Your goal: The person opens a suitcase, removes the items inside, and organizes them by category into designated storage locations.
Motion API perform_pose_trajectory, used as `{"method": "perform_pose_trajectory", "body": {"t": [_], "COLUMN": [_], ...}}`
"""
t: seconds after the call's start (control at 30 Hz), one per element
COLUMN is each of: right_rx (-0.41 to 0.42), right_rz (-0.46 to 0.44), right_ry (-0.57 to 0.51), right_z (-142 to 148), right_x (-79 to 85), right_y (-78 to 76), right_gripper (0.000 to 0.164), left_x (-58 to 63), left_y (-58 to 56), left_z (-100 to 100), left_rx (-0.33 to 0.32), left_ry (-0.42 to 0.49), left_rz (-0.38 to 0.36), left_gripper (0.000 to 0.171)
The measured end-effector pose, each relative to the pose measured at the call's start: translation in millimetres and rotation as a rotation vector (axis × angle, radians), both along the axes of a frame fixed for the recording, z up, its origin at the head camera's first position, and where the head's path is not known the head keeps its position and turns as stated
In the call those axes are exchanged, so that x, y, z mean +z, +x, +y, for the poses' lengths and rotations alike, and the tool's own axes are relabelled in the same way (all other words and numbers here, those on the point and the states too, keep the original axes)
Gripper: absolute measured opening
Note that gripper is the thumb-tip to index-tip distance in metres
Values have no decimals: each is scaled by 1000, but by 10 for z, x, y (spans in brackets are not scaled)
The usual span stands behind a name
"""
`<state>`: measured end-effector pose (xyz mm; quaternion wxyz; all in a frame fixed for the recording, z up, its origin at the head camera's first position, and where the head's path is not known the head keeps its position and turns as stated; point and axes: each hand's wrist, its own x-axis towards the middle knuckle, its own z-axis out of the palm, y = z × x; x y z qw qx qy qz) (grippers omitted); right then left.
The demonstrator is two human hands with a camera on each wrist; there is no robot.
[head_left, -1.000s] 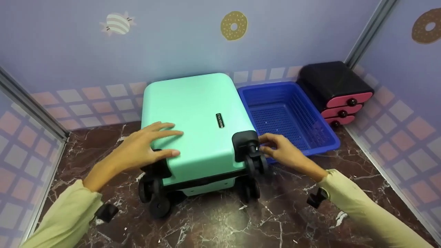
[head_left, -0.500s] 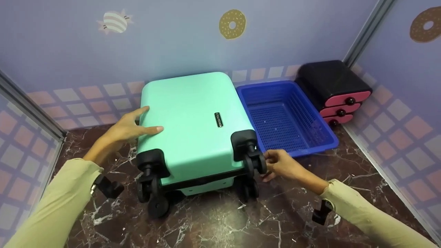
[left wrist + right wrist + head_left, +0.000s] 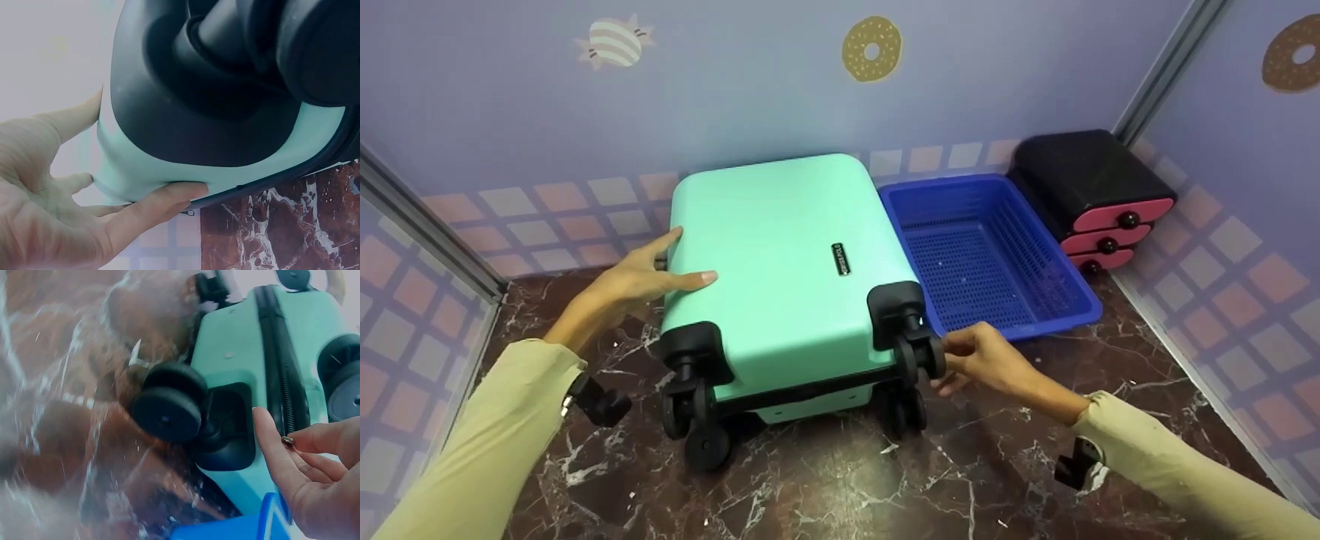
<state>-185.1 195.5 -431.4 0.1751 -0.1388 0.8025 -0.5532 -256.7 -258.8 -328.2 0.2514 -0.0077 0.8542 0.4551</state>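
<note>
The right hand (image 3: 986, 360) pinches a small metal zip pull (image 3: 288, 440) between thumb and index finger, at the seam just behind the near right wheel (image 3: 919, 356). With the suitcase (image 3: 780, 225) as the dial in the head view, that hand sits at four o'clock. The left hand (image 3: 634, 281) is at nine o'clock, spread over the edge: its thumb lies on the top shell, its other fingers reach down the side.

The suitcase itself lies flat on the marbled floor (image 3: 840, 487), wheeled end towards six o'clock, its dark label (image 3: 841, 259) on the upper face. The zip (image 3: 286, 394) runs between the two shells, which lie together with no gap along the stretch in sight.

Judging by this, the work is at an early point: the suitcase is steadied and the pull is in the fingers, while running it along the seam looks left to do. The far sides of the seam are hidden, so how much of the zip is done up there cannot be told.

Farther out, a blue basket (image 3: 1039, 328) stands just beside the suitcase at three o'clock, with a black drawer unit (image 3: 1099, 172) beyond it, between two and three. The wall (image 3: 750, 97) rises at twelve.
</note>
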Motion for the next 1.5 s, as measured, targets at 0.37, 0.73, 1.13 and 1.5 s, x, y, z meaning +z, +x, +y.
{"method": "perform_pose_trajectory", "body": {"t": [0.37,0.73,1.13,1.5], "right_rx": [39,36,70,104], "right_rz": [155,163,145,128], "right_ry": [20,78,96,-91], "right_z": [32,-44,-54,-339], "right_x": [-79,-107,-12,-273], "right_y": [95,126,143,393], "right_gripper": [9,11,10,18], "left_x": [18,91,55,62], "left_y": [30,329,638,612], "left_z": [52,393,955,1015], "left_rx": [29,-239,-505,-524], "left_ry": [-6,-356,-486,-504], "left_rz": [11,374,564,550], "left_gripper": [113,94,94,94]}}
